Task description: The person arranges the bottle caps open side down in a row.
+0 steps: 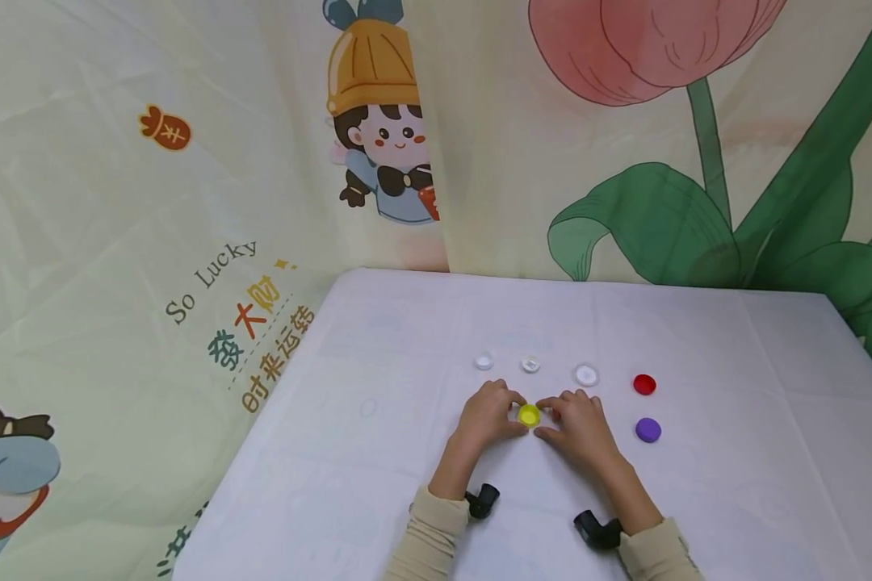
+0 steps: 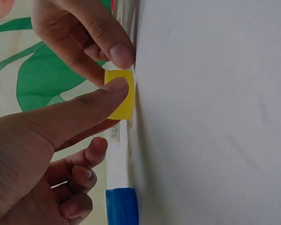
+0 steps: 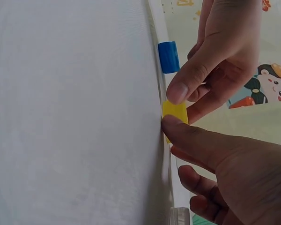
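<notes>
A round yellow bottle cap point(image 1: 529, 415) sits on the white tabletop between both hands. My left hand point(image 1: 490, 414) pinches it from the left; in the left wrist view the left thumb point(image 2: 107, 96) lies across its side, with the index finger behind. From the right, my right hand point(image 1: 577, 424) has thumb and index finger at the cap's edge. The right wrist view shows the right thumb point(image 3: 173, 123) pressed over the yellow side, with the left thumb point(image 3: 179, 91) just above it. The other fingers of both hands are curled loosely.
Beyond the hands stand pale caps point(image 1: 483, 361), point(image 1: 530, 364) and a clear-rimmed cap point(image 1: 585, 374). A red cap point(image 1: 644, 385) and a purple cap point(image 1: 648, 430) lie to the right. Both wrist views include a blue cap point(image 3: 168, 57). A printed cloth point(image 1: 494, 161) hangs behind the table.
</notes>
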Available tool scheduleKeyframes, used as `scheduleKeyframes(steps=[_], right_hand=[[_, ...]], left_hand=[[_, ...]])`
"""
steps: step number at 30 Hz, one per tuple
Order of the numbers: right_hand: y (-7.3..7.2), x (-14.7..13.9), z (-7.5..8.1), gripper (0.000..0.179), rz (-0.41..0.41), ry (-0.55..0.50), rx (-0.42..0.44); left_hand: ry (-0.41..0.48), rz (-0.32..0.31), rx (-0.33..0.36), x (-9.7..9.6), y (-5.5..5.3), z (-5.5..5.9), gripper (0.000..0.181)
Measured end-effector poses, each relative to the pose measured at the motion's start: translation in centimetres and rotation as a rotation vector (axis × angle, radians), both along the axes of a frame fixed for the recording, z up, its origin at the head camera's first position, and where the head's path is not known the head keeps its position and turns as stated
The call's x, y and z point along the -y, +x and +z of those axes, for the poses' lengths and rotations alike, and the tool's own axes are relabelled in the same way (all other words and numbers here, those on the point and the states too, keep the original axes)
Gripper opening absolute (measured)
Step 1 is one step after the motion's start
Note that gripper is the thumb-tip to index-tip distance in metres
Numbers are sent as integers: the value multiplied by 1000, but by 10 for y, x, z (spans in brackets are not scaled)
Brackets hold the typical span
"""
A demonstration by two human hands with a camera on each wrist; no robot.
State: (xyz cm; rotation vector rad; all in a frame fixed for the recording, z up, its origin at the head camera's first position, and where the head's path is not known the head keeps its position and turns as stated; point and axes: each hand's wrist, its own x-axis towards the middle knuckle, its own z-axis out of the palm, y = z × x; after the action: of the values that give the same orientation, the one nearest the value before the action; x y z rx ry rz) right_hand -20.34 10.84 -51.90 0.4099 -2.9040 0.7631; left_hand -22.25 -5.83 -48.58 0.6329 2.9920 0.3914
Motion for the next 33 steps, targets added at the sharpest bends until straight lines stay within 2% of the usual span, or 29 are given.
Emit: scheduleKeyframes(steps=[8,13,18,21,25,33], right_hand=[[-3,2,-2,35,-3,-3,-23],[-4,-1,0,35,3,-13,-62],[-1,-9,14,34,41,-94,-125],[2,-14,26,36,48,-165,-128],[7,-18,41,37,48,-224,-152],[19,-22,64,38,62,-295,-258]], left_hand=[[28,-2,-18,-1,-2,-7,33],[94,-40,-70,1,-2,-5,32],[225,-104,-141,5,-2,4,32],[281,-124,-165,7,-1,13,33],[308,-139,-202,7,3,25,34],[366,-176,-276,6,15,50,36]])
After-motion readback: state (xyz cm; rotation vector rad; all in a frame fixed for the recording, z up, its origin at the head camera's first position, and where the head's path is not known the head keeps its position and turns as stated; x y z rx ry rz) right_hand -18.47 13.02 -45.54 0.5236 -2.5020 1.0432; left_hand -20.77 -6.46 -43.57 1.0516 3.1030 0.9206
